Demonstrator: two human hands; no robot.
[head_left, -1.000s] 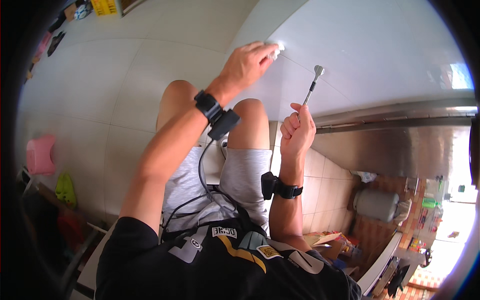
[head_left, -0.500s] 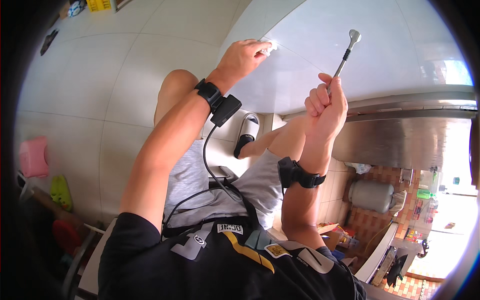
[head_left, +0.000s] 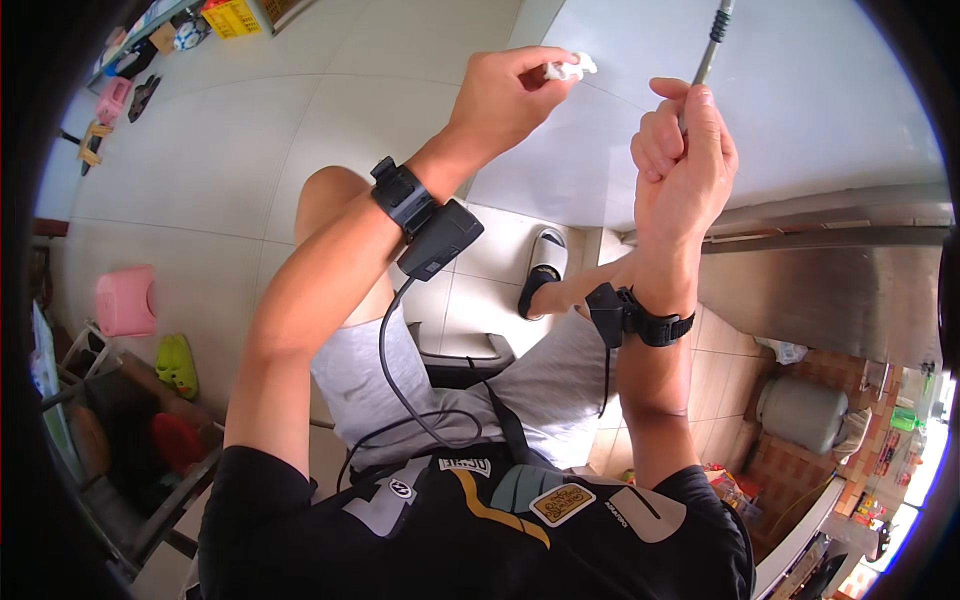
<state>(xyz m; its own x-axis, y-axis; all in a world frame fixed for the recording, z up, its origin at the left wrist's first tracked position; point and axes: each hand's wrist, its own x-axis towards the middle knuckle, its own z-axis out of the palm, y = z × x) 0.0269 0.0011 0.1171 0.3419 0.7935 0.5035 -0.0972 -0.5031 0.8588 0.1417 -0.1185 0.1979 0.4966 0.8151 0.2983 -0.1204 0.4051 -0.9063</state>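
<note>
Between the thumb and fingers of my left hand is a crumpled white tissue. It is held close to the smooth pale surface in front of me; whether it touches that surface I cannot tell. My right hand is closed around a slim metal rod-like tool with a black ribbed band. The tool points up and away, and its far end runs out of the picture. Black straps with small boxes sit on both wrists, a cable leading from the left one.
A steel-edged counter stands at the right, with a grey gas cylinder below it. On the tiled floor at left are a pink stool and green clogs. A yellow crate lies at the far left.
The view has shifted. My left hand has turned so the tissue shows more fully in its pinch. The right hand has moved up and right; the tool's rounded silver head is now out of the picture.
</note>
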